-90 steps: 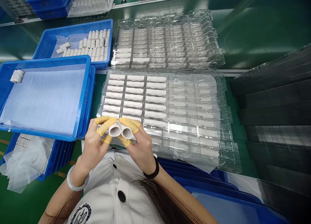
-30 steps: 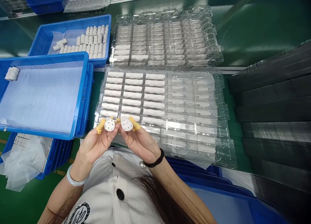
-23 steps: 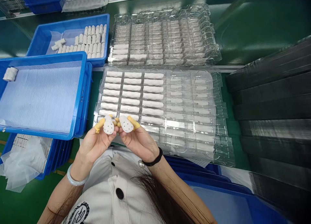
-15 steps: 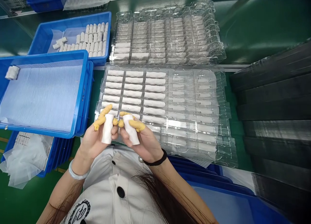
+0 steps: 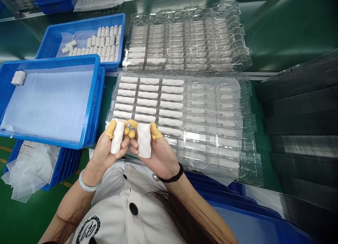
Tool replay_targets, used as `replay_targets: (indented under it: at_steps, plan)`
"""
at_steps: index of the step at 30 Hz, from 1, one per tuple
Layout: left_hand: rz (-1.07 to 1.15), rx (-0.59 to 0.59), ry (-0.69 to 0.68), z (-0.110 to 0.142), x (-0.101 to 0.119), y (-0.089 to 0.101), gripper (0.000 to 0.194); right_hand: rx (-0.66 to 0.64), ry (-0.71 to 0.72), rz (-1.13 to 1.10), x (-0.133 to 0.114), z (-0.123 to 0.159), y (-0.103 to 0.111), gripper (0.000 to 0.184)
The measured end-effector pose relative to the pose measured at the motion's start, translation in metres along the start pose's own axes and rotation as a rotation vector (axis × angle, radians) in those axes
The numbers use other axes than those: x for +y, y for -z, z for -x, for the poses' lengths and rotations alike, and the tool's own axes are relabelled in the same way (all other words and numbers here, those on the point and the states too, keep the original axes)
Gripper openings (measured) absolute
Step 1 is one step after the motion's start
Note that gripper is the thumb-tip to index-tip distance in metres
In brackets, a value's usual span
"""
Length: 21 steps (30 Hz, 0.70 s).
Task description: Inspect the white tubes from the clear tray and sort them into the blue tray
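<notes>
In my left hand (image 5: 105, 145), fingers wrapped round it, is a white roll (image 5: 117, 137) that looks like bandage or plaster; the kind is not certain. My right hand (image 5: 161, 150) grips a second white roll (image 5: 144, 140) of the same sort. Yellow finger cots cover the thumbs and some fingertips of both hands. The two rolls stand side by side, slightly apart, above the near edge of a clear plastic tray (image 5: 244, 131). Rows of white rolls (image 5: 171, 105) fill its left three columns, and the columns to the right show bare slots.
Behind lies another clear tray stack (image 5: 243, 57) with a few rolls at its left. A blue bin (image 5: 95, 96) at left holds one roll pair (image 5: 19, 78). Farther back, a blue bin (image 5: 123, 39) holds many rolls. Dark stacked panels (image 5: 303, 106) stand at right.
Both hands have turned the rolls in their fingers, and my thumbs have moved from across the rolls to their outer sides. The whole view has shifted slightly.
</notes>
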<state>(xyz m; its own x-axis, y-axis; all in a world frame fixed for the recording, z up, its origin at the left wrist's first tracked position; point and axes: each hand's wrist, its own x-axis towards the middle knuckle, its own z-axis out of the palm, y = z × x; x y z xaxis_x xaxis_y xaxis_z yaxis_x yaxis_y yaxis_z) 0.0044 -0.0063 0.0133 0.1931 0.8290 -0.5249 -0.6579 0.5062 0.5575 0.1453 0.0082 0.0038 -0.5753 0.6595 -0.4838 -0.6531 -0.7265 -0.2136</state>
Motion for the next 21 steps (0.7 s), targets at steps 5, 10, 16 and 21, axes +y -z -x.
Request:
replay_targets:
  at_steps: [5, 10, 16, 21]
  plan:
    - [-0.016, 0.006, -0.035, 0.0, 0.0, -0.002, 0.038, 0.007, 0.004, -0.014, 0.0, -0.001, 0.0, 0.058]
    - [-0.072, 0.017, -0.065, -0.001, -0.003, 0.004, 0.038, -0.003, 0.045, 0.017, 0.0, -0.002, 0.002, 0.048]
    - [-0.035, 0.084, -0.046, -0.003, -0.004, 0.006, 0.036, -0.063, 0.134, 0.093, 0.0, -0.002, 0.012, 0.024]
    - [-0.017, 0.067, -0.04, -0.006, -0.003, 0.003, 0.04, -0.043, 0.135, 0.155, -0.002, 0.001, 0.01, 0.031]
